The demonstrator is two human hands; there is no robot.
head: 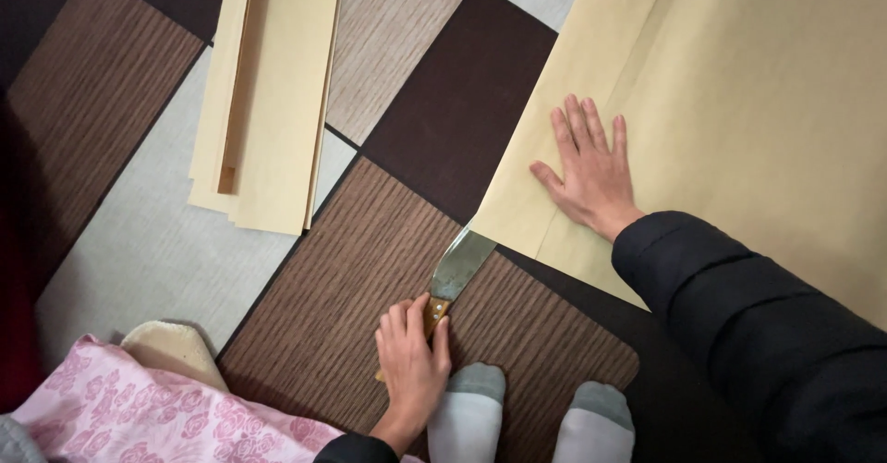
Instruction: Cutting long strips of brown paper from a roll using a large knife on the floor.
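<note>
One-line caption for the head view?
Left hand grips a wooden-handled knife slicing a large tan paper sheet, right hand pressing it flat.

This looks like a home, with the work done on the floor rather than at a bench. The floor (pixel 407 232) is covered in patchwork-pattern vinyl of brown, grey and wood-grain squares, and 2 feet in grey socks (pixel 531 417) rest on it. A pink floral fabric (pixel 139 408) lies at the lower left.
</note>
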